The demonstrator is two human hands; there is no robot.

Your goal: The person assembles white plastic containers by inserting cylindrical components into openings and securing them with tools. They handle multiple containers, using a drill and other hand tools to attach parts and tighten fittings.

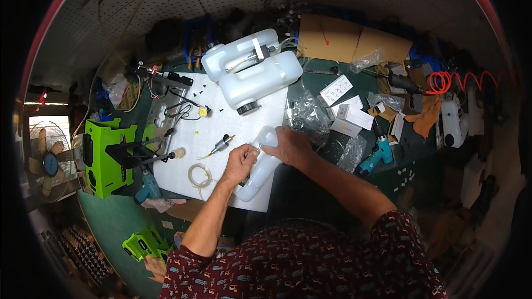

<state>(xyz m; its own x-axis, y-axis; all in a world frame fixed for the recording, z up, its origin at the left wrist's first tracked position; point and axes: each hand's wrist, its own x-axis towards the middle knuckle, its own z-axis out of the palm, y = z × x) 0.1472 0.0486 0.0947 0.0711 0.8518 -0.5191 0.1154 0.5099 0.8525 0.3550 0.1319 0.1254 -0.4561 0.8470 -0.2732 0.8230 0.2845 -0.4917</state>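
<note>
A translucent white plastic tank (260,176) lies slanted at the front edge of a white foam sheet (185,174), close to my body. My left hand (242,161) is closed in a pinch at the tank's middle; what its fingertips hold is too small to make out. Across from it, my right hand (289,145) grips the tank's upper right side, thumb and fingers bent toward the left fingertips. To the left of my hands lie a small cylindrical pump (223,143) with orange ends and a coil of clear tubing (199,175).
Two more white tanks (260,80) rest behind, one with a black cap. Bright green metal housings (105,158) stand left. White boxes (354,120), clear plastic bags (310,112) and a teal cordless drill (378,155) crowd the right. A red coiled hose (443,82) hangs beyond.
</note>
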